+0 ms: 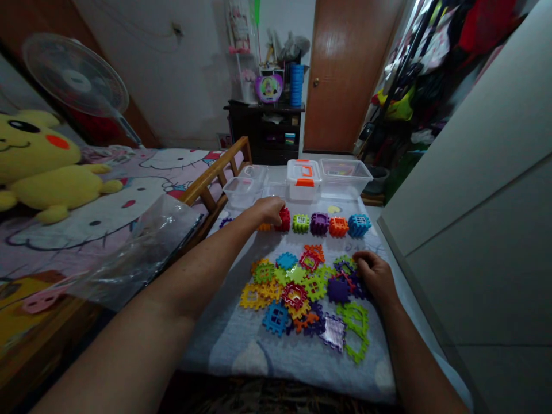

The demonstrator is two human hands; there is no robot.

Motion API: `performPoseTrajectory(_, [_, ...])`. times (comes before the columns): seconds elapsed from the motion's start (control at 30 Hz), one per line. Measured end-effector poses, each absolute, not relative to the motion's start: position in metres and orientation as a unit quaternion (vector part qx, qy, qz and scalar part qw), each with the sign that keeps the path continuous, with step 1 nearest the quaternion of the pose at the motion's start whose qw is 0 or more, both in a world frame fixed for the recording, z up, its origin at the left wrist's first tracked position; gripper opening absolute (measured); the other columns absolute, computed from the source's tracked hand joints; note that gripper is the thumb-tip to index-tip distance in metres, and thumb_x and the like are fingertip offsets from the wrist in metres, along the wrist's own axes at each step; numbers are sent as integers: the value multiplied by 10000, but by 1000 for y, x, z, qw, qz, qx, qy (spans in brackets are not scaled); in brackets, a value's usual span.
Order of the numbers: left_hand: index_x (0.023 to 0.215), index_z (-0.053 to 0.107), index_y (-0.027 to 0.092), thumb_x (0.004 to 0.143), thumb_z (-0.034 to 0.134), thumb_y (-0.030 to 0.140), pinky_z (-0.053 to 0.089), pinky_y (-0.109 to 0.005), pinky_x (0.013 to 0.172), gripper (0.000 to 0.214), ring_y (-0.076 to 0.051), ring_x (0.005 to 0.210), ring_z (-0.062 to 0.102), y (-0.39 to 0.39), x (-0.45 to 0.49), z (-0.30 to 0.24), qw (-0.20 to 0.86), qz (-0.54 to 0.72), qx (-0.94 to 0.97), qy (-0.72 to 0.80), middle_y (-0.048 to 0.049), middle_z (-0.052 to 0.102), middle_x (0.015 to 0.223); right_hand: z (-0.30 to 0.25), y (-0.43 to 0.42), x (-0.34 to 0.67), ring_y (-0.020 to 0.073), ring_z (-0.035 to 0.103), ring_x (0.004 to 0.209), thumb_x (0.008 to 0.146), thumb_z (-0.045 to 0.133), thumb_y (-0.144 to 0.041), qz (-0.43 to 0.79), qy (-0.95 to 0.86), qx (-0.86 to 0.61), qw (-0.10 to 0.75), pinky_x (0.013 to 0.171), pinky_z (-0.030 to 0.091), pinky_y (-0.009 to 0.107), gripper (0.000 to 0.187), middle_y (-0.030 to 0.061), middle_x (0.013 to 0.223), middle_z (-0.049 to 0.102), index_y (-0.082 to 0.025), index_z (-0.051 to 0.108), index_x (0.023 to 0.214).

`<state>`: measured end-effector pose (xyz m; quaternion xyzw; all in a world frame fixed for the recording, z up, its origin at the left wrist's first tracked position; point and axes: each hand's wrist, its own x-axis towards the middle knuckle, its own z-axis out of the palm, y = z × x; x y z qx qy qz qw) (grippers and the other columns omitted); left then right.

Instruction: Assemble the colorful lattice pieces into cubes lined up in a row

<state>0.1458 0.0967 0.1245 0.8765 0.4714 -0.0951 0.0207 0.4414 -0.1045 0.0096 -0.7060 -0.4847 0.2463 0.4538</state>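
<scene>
The left hand (269, 209) clasps a red cube (284, 221); the right hand (376, 276) (grip I cannot tell) is beside loose pieces (338, 290)

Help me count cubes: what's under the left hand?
A red cube and a yellow-orange block show partly below the left hand; the rest is covered and cannot be seen.

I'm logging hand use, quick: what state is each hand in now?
Left hand: fingers on the red cube; firm grip cannot be told.
Right hand: partly curled beside the plastic pieces; whether it holds one cannot be told.
</scene>
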Motion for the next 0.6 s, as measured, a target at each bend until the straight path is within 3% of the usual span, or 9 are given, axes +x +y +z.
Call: performPoseTrajectory(0.6, [1037, 732, 214, 653, 726, 307, 492, -285, 704, 396, -248, 928, 667, 99, 146, 121, 30, -105, 877, 467, -85, 730, 1060, 10, -106, 441, 178, 570, 583, 737, 548, -419, 241, -493, -704, 451, 605, 453, 304, 301, 35, 715, 684, -186, 700, 852])
